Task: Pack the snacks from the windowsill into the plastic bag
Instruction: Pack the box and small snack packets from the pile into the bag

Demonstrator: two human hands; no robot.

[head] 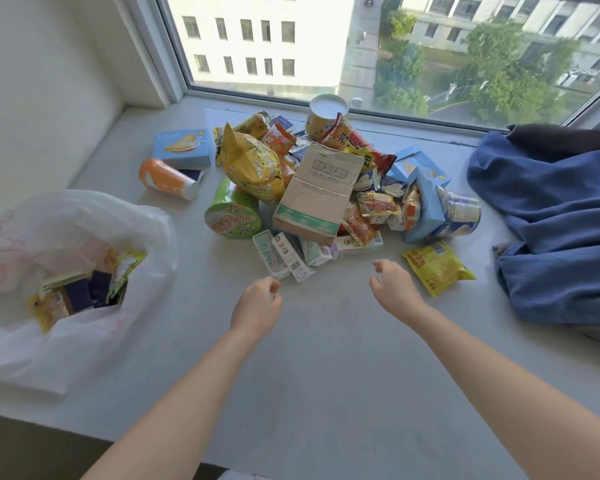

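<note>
Far left of the brown box, the white plastic bag lies open on the windowsill, with a few packets already inside. Between the bag and the brown box, an orange cup lies on its side just in front of a light blue box. A green noodle bowl and a big yellow packet lean against the brown box's left side, which sits at the middle of the snack pile.

In front of the brown box and a little to its left, the left hand hovers over the sill, fingers loosely curled in and holding nothing. The right hand hovers in front of the brown box to the right, fingers half bent, thumb apart, also holding nothing.

Right of the brown box stands a blue and white cup, with a small yellow packet lying apart in front of it. Farthest right of the brown box lies a heap of blue cloth.
</note>
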